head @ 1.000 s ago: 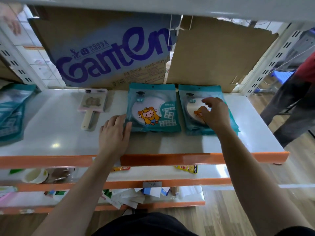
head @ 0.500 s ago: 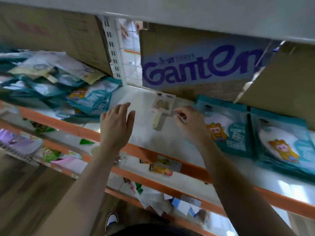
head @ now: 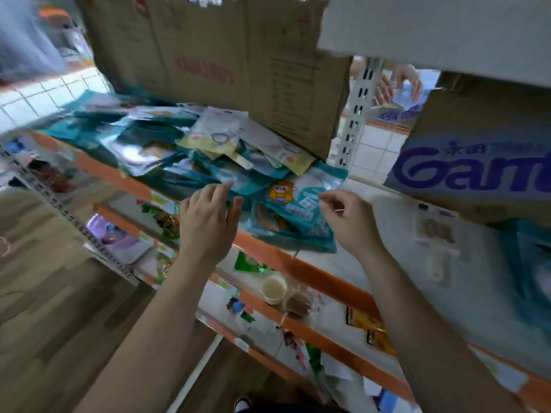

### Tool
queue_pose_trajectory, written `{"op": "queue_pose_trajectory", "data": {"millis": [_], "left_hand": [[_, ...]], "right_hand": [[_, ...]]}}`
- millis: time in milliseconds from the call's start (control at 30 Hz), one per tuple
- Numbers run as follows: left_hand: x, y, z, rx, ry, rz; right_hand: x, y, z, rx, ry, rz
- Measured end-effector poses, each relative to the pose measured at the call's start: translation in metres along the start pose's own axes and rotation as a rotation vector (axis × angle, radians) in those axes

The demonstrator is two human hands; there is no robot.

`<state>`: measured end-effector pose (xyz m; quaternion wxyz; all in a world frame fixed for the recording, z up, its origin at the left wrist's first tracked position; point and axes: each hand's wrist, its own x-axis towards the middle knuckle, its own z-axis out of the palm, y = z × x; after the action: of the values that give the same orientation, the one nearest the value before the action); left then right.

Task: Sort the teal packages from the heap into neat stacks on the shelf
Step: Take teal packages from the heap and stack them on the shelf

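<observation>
Head view: your heap of glossy teal plastic packages (head: pixel 185 150) lies on the white, orange-edged shelf (head: pixel 337 281), below a brown cardboard box (head: pixel 226 61). Your left hand (head: pixel 208 222), fingers spread, and right hand (head: pixel 348 222), fingers loosely curled, hover empty at its near edge.

blue "gant" | cardboard box (head: pixel 477 162) at right; other print too blurred

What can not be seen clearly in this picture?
- Head view: heap is motion-blurred; package count unreadable.
- Stack of teal packages is cut by the right edge.
- Whether left hand or right hand touches the cartoon package: cannot tell.
- Lower-shelf items: too blurred.
</observation>
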<state>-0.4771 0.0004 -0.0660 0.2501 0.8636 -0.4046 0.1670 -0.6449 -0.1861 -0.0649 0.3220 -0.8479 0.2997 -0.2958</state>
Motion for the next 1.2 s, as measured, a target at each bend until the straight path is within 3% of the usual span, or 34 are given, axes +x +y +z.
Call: {"op": "queue_pose_trajectory", "data": {"millis": [500,833,1200], "left_hand": [[0.09,-0.167,-0.025,0.008,0.093,-0.056],[0.211,-0.262,-0.016,-0.06,0.185,-0.108],[0.275,-0.385,0.021,-0.263,0.074,-0.218]], "right_hand": [[0.131,-0.122,0.146,0.208,-0.031,-0.08],[0.256,-0.166,0.211,0.24,-0.078,-0.112],[0.321,-0.212,0.285,0.173,-0.05,0.012]]}}
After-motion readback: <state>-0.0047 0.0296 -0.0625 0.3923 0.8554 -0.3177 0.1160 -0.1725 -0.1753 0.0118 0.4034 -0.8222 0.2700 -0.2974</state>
